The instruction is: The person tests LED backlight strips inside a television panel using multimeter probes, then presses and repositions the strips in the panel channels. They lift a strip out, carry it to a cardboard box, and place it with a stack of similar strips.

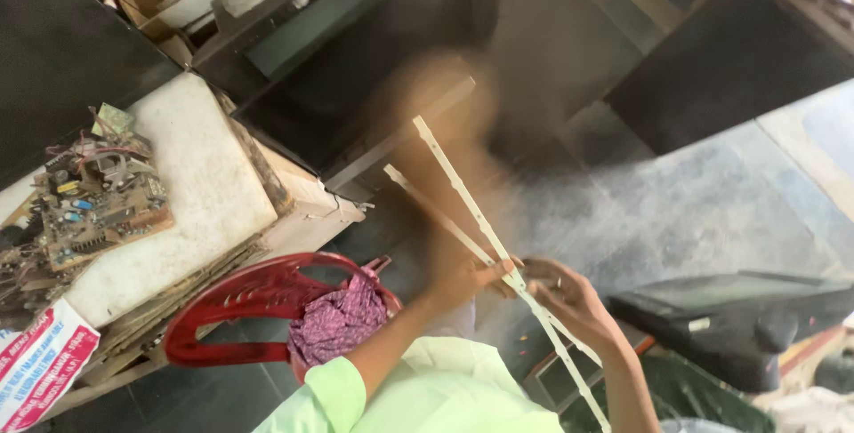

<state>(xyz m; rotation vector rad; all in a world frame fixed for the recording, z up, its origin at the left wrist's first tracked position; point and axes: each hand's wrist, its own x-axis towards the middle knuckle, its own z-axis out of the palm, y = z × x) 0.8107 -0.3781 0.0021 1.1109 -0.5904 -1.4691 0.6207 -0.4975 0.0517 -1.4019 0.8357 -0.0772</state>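
Observation:
Two long thin white strips cross in front of me: one strip (458, 186) runs from the upper middle down to the bottom edge, and the second strip (427, 206) lies just left of it. My left hand (464, 275) pinches the strips where they meet, its arm in a light green sleeve. My right hand (569, 298) grips the same strips a little lower on the right. The strips' upper ends stick up freely. A blurred brownish shape (436, 108) sits behind those upper ends; I cannot tell what it is.
A red plastic chair (240, 304) with a purple cloth (338, 322) stands at lower left. Beside it, a white slab (209, 184) carries a bare circuit board (98, 202). A black screen casing (738, 308) lies at right, dark flat panels (729, 60) lean at the top.

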